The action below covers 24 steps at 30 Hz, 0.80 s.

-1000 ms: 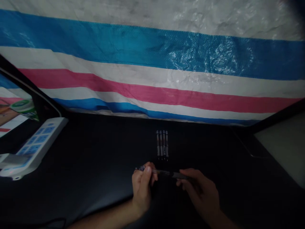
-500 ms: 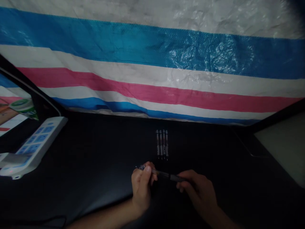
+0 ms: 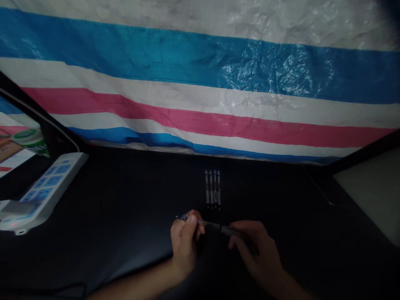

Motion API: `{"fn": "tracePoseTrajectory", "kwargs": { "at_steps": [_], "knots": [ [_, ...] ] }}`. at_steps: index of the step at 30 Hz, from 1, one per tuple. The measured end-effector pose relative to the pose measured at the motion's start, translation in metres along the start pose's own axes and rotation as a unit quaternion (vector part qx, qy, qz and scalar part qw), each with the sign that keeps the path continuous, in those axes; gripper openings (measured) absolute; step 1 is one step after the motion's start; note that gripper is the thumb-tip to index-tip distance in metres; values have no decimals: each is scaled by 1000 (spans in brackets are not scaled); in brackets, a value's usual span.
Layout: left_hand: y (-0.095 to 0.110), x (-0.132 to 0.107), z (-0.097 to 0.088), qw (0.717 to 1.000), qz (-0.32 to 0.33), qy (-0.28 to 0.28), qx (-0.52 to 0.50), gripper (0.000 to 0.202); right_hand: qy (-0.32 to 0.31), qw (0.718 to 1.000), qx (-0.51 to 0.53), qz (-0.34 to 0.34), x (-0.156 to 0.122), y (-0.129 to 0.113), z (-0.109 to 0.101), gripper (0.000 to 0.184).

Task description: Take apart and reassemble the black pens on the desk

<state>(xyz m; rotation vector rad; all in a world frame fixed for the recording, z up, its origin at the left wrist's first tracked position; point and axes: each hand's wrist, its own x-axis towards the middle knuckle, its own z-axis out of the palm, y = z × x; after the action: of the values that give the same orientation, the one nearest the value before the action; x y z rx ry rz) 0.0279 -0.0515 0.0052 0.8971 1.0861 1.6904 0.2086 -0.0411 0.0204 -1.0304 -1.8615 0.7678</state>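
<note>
A dark pen with a clear barrel (image 3: 212, 226) is held slanted between my two hands, above the black tabletop. My left hand (image 3: 185, 241) is closed round its clip end, thumb on top, and the clip pokes out to the left. At the grip end, my right hand (image 3: 258, 248) pinches the pen between thumb and fingers; the tip is hidden in the dim light there. Just beyond my hands, several matching pens (image 3: 213, 189) lie side by side in a neat row, tips toward me.
A white power strip (image 3: 46, 189) with a plug in it lies at the left. A green-and-white tub (image 3: 31, 139) stands past the dark frame there. The striped plastic sheet (image 3: 200, 79) hangs behind the black table (image 3: 131, 187). A thin dark cable (image 3: 62, 287) lies at lower left.
Both hands and the pen have shifted slightly left. My right hand's fingers have moved along the grip and its wrist has turned a little. The row of pens is unchanged.
</note>
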Motion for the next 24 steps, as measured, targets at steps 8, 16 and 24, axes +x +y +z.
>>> {"fn": "tracePoseTrajectory", "kwargs": {
  "at_steps": [8, 16, 24],
  "knots": [
    [0, 1, 1, 1000, 3, 5, 3, 46, -12, 999, -47, -2, 2, 0, -3, 23],
    [-1, -2, -1, 999, 16, -5, 29, 46, -75, 996, -51, -10, 2, 1, -4, 21],
    [1, -1, -2, 997, 48, -34, 47, 47, -178, 979, 41, 92, 2, -2, -4, 46]
  ]
}}
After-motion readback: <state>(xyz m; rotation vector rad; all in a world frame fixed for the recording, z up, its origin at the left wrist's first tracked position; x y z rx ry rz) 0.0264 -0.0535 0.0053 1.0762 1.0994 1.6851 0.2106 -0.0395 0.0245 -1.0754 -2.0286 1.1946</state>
